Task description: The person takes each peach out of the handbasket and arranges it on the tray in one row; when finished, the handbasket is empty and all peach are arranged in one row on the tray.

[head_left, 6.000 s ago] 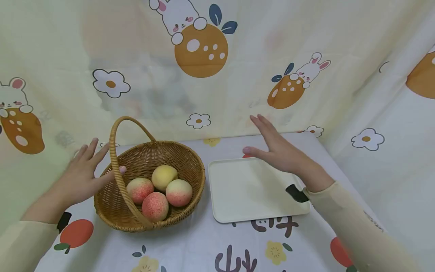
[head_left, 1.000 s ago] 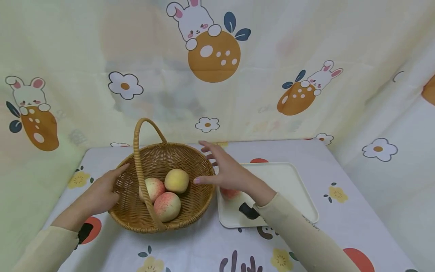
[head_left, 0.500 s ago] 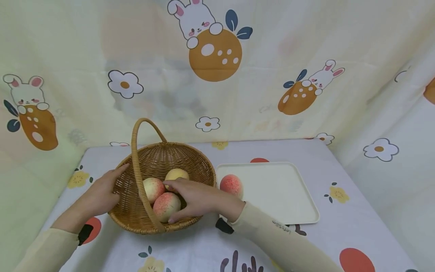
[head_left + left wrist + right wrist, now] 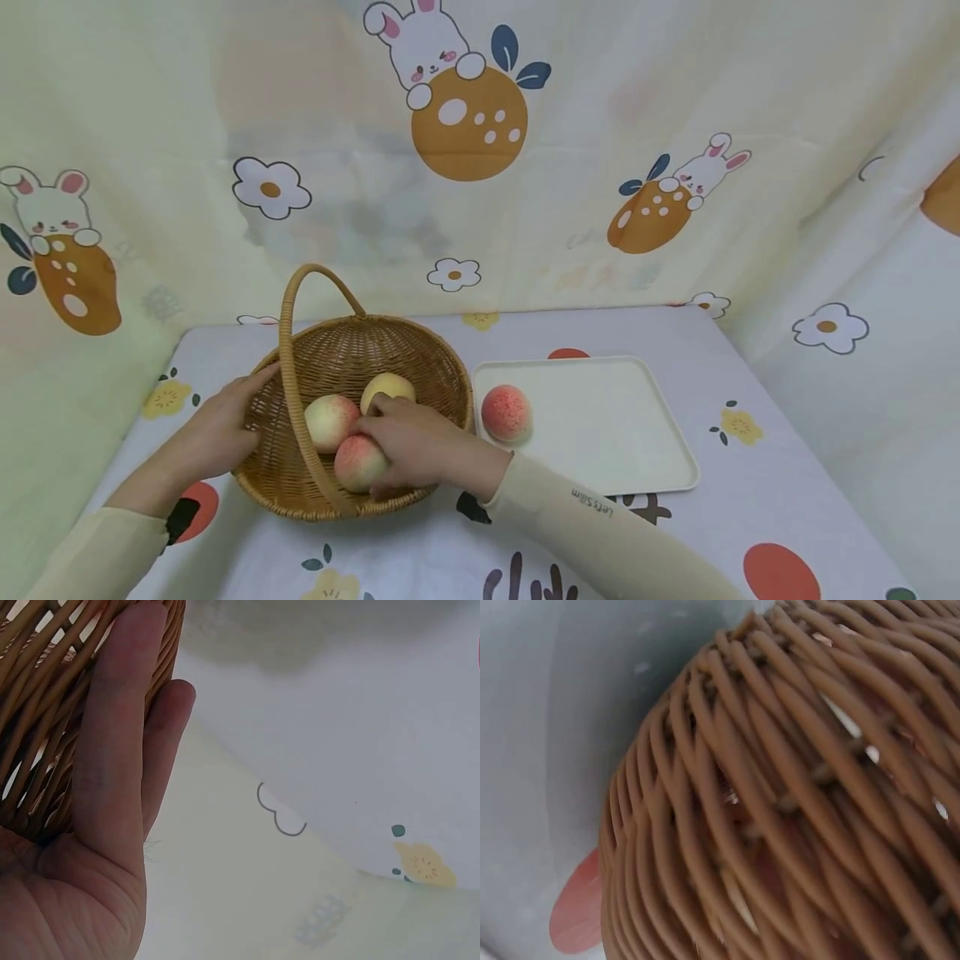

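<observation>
A wicker basket (image 4: 420, 358) with a tall arched handle stands on the left of the table. Inside it lie a pink-and-cream peach (image 4: 328, 421), a yellow peach (image 4: 386, 388) and a redder peach (image 4: 358, 463) at the front. My right hand (image 4: 420, 442) reaches over the basket's right rim, fingers and thumb around the front peach. My left hand (image 4: 213, 433) holds the basket's left side; in the left wrist view its fingers (image 4: 112, 750) lie along the wicker wall. In the right wrist view, only the wicker outside (image 4: 780, 787) shows, the hand hidden.
A white rectangular tray (image 4: 600, 425) lies right of the basket, with one red peach (image 4: 507, 413) near its left edge. The patterned tablecloth (image 4: 420, 558) covers the table. A printed curtain (image 4: 570, 100) hangs behind and at both sides.
Six seconds ago all the peaches were in the basket and both hands were open; one now lies on the tray. Over the last second my right hand moved left from the tray into the basket.
</observation>
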`<state>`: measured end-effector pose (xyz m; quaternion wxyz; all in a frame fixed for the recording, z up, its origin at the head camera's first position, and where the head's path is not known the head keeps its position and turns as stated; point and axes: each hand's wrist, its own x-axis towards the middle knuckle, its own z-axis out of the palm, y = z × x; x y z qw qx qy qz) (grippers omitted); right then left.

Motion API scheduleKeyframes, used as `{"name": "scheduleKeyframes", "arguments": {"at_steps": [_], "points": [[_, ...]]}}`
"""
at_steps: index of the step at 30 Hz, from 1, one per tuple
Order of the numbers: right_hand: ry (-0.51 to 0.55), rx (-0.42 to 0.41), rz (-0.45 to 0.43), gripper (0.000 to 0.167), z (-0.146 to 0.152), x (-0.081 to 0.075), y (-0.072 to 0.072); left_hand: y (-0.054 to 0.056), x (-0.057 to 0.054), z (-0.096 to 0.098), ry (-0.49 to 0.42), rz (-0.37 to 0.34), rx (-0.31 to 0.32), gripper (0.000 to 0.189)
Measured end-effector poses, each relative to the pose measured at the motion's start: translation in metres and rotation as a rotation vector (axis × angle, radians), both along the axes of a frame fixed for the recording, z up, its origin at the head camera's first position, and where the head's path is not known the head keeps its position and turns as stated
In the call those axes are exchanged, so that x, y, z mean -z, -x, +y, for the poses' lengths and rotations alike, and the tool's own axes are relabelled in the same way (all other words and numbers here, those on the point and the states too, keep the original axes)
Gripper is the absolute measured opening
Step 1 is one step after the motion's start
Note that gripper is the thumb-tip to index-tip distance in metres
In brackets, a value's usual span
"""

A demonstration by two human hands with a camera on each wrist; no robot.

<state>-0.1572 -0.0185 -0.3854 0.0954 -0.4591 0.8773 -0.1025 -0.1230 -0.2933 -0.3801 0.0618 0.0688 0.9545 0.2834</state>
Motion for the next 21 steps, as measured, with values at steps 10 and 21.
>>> {"name": "scheduleKeyframes", "arguments": {"at_steps": [10, 21], "points": [[0.033, 0.018, 0.017, 0.065, -0.002, 0.000, -0.001, -0.001, -0.001, 0.001, 0.005, 0.009, -0.002, 0.093], [0.176, 0.127, -0.097, 0.063, 0.014, -0.005, 0.001, -0.004, -0.004, 0.006, -0.018, 0.021, 0.017, 0.091]]}}
